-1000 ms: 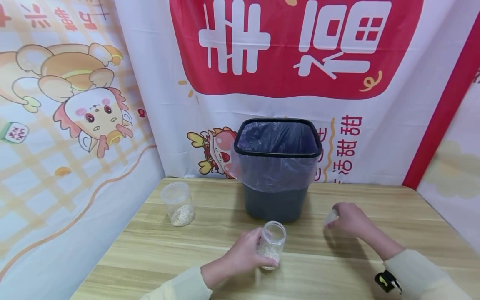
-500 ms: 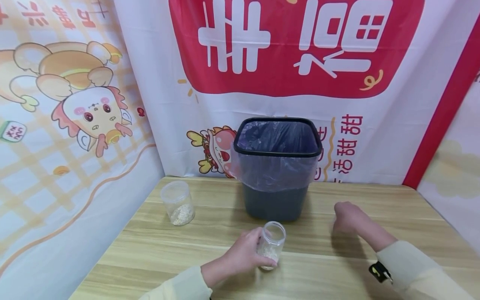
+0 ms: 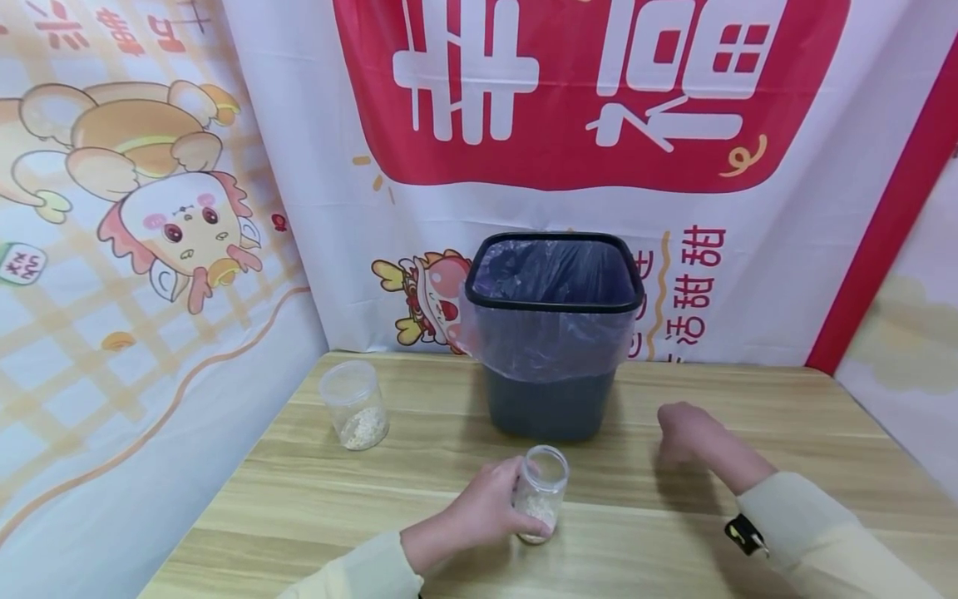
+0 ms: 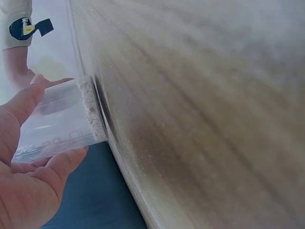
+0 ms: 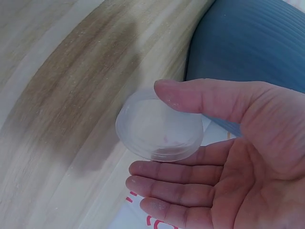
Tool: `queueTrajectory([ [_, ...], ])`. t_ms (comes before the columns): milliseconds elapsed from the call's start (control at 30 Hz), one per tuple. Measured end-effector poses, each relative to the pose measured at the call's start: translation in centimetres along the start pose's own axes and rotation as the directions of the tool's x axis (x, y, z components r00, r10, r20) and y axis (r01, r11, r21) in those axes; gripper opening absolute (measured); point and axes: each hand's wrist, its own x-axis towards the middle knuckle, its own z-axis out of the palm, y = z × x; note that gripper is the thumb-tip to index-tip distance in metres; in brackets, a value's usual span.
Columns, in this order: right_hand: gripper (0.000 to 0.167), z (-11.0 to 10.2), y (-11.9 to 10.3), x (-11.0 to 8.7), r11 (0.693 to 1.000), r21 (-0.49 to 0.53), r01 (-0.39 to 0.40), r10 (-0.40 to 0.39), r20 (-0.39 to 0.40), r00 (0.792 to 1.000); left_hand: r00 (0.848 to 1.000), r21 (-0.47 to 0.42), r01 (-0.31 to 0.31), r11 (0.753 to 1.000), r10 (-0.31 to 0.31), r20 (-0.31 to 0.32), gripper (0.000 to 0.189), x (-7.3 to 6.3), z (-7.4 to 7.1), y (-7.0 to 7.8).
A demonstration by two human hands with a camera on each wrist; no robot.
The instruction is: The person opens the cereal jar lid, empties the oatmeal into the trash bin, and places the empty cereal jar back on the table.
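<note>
Jar, gripped side-on by the left hand; right hand pinches a lid. Jar's long axis vertical, mouth up.

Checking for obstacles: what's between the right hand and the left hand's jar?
Only bare tabletop lies between the right hand and the held jar; the head view shows it.

From head height I look forward and down across the desk, bin at twelve o'clock. My wrist views face the fingers close up, sharing that bin: at seven o'clock in the left, two in the right.
</note>
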Motion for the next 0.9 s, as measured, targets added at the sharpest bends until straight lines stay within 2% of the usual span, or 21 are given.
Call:
queueTrajectory([
  [233,0.025,0.2,-0.4,0.4,1.0,-0.028,0.006,-0.007,-0.02,1.0,1.0,-0.004,-0.004,1.0,0.004,0.004,0.059,0.0,0.0,0.0],
  [500,0.026,0.9,-0.7,1.0,0.998,-0.045,0.036,-0.041,-0.101,0.994,1.0,-0.03,0.01,1.0,-0.01,-0.003,0.06,-0.1,0.0,0.0],
  [667,0.027,1.3,-0.6,1.3,0.997,-0.056,0.056,-0.061,-0.103,0.993,1.0,-0.047,0.028,0.998,-0.028,0.008,0.061,-0.2,-0.2,-0.1],
  [900,0.031,1.7,-0.4,1.5,0.995,-0.067,0.071,-0.077,-0.095,0.992,0.998,-0.029,0.056,0.998,-0.055,0.019,0.064,-0.4,-0.5,0.1],
])
